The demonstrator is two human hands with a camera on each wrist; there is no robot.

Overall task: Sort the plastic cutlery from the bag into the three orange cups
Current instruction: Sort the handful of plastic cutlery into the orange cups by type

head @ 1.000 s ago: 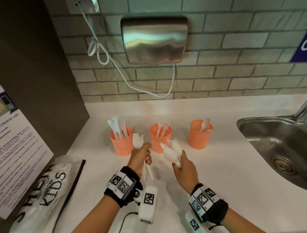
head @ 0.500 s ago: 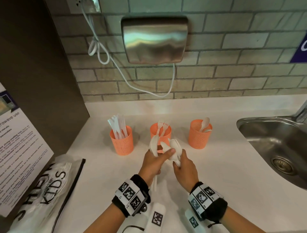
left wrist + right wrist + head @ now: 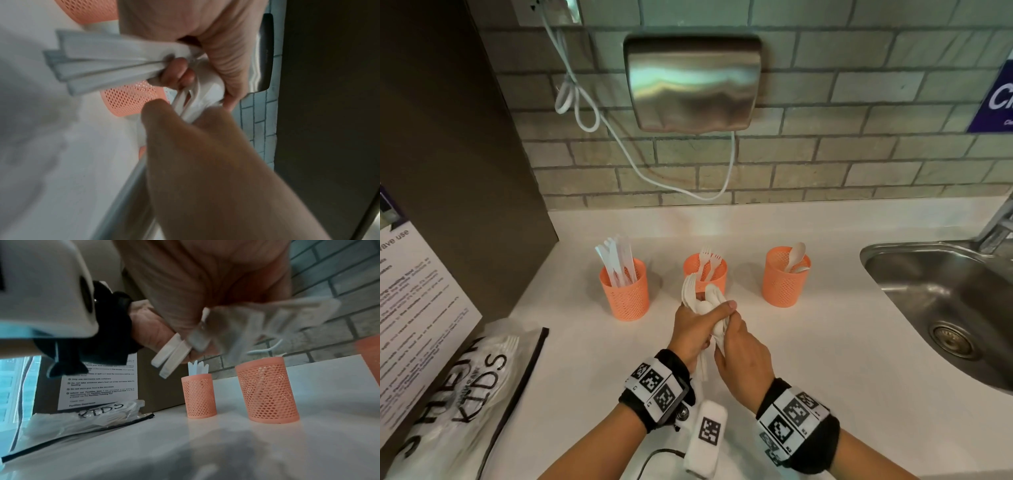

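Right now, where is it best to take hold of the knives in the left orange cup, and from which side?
Probably from above, pinching the upper ends of the knives: they stand nearly upright and stick out over the rim of the left orange cup, whose mesh wall encloses their lower parts.

A shared office kitchenette: a white counter point(image 3: 825, 359) with a steel sink point(image 3: 945, 308) at three o'clock, a tiled wall, and a microwave-use notice point(image 3: 417, 308) at nine o'clock.

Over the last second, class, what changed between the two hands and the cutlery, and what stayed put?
The left hand, gripping forks, swung right to meet the right hand; its fingers now close over the spoons held there. The three orange cups and the bag stayed put.
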